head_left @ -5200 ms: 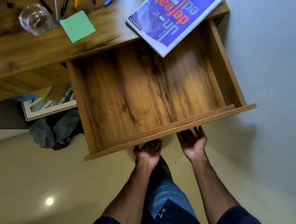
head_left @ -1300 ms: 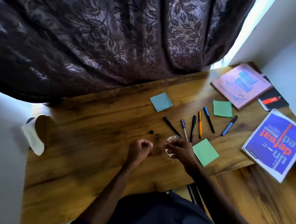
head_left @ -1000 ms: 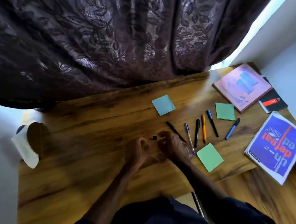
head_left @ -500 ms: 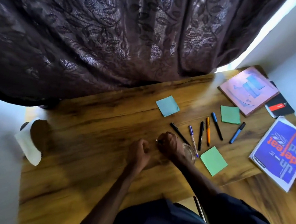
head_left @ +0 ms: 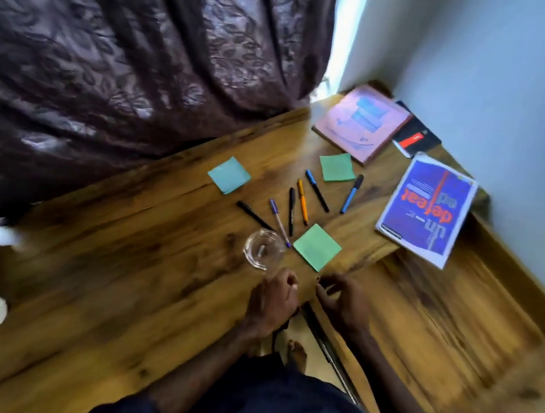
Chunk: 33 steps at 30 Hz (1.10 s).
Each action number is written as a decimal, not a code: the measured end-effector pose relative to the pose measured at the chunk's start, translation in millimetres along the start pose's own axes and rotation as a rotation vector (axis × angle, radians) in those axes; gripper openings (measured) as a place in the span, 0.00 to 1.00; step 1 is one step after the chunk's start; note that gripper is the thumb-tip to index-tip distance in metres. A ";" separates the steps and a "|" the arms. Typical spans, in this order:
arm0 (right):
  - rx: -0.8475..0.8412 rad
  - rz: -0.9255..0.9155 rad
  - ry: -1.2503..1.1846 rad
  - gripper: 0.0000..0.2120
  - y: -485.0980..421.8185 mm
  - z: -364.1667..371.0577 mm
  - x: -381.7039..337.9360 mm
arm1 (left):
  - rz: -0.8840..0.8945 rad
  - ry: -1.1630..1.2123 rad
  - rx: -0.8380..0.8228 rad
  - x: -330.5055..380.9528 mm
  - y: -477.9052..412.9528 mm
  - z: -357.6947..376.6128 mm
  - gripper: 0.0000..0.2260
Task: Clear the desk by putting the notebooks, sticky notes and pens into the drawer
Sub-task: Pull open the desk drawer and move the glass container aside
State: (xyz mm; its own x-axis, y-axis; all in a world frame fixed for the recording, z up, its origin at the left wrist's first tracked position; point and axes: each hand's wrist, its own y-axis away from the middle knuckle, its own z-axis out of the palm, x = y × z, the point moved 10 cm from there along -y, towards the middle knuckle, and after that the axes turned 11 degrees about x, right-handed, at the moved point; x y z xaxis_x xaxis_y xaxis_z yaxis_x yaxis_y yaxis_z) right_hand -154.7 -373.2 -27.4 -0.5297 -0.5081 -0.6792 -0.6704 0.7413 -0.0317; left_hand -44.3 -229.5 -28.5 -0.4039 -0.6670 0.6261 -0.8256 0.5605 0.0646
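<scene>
- Firstly, a dark patterned curtain point(head_left: 110, 71) hangs along the far edge of the wooden surface point(head_left: 104, 289).
- The drawer point(head_left: 447, 325) stands pulled out at the right, below the surface, with its wooden floor in view.
- Three notebooks lie at the far right corner. The blue notebook point(head_left: 429, 206) overhangs the surface edge above the drawer. The pink notebook point(head_left: 362, 123) lies near the curtain, and the black notebook point(head_left: 416, 137) touches its right side.
- The left hand point(head_left: 274, 304) sits at the near edge of the surface. Its fingers are curled into a fist with nothing visible in them.
- The right hand point(head_left: 343, 303) is just beside it, where the surface meets the drawer. Thumb and forefinger are drawn together; blur prevents telling whether they pinch anything.
- Three sticky-note pads lie on the surface. The near green pad point(head_left: 317, 246) is just beyond the hands, the far green pad point(head_left: 336, 167) is beside the pink notebook, and the blue pad point(head_left: 229, 175) is toward the curtain.
- A clear glass dish point(head_left: 263, 249) sits just left of the near green pad.
- Six pens fan out between the pads: black pen point(head_left: 255, 215), purple pen point(head_left: 279, 222), second black pen point(head_left: 291, 211), orange pen point(head_left: 302, 206), blue-capped pen point(head_left: 316, 190), blue pen point(head_left: 351, 194).
</scene>
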 end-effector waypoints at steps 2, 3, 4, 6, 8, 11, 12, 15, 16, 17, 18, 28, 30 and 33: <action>0.016 0.102 0.029 0.04 18.4 -17.9 47.0 | 0.048 0.001 -0.091 23.7 13.4 33.5 0.05; 0.015 0.154 0.044 0.04 26.7 -25.6 68.7 | 0.080 -0.003 -0.132 36.2 20.7 51.0 0.05; 0.013 0.201 0.059 0.04 33.5 -30.1 89.5 | 0.112 -0.013 -0.168 47.2 27.1 67.6 0.05; -0.013 0.282 0.094 0.04 45.2 -30.3 125.8 | 0.154 -0.053 -0.238 62.2 38.2 98.3 0.06; -0.050 0.326 0.129 0.06 50.2 -21.4 151.0 | 0.166 -0.113 -0.301 68.8 45.6 121.9 0.09; -0.106 0.353 0.175 0.07 48.5 -0.2 175.4 | 0.136 -0.205 -0.356 67.6 51.3 143.9 0.12; -0.129 0.354 0.194 0.06 45.6 8.3 177.9 | 0.121 -0.230 -0.364 64.9 51.2 146.9 0.13; -0.216 0.355 0.180 0.03 38.1 34.8 179.1 | 0.104 -0.288 -0.369 59.3 48.7 153.7 0.15; -0.226 0.351 0.167 0.03 34.4 42.4 178.7 | 0.107 -0.295 -0.359 58.9 47.2 153.7 0.16; -0.227 0.343 0.144 0.03 31.0 48.5 177.7 | 0.111 -0.297 -0.345 58.6 45.7 153.1 0.16; -0.220 0.329 0.119 0.03 26.5 54.4 177.4 | 0.110 -0.302 -0.333 58.1 44.2 153.0 0.17; -0.184 0.175 0.078 0.04 -0.6 96.3 191.7 | 0.087 -0.282 -0.263 49.9 35.0 154.3 0.14; -0.176 0.135 0.102 0.06 0.7 92.5 186.0 | 0.089 -0.280 -0.265 49.9 35.4 155.0 0.13; -0.177 0.104 0.131 0.08 7.2 81.5 178.8 | 0.105 -0.277 -0.255 49.9 37.2 155.2 0.12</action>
State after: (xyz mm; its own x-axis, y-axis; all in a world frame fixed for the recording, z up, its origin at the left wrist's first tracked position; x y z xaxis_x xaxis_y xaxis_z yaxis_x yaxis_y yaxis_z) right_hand -211.9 -422.9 -208.8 -0.6561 -0.4941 -0.5704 -0.6829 0.7104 0.1701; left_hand -156.3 -318.1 -115.4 -0.6013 -0.6871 0.4078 -0.6637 0.7137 0.2239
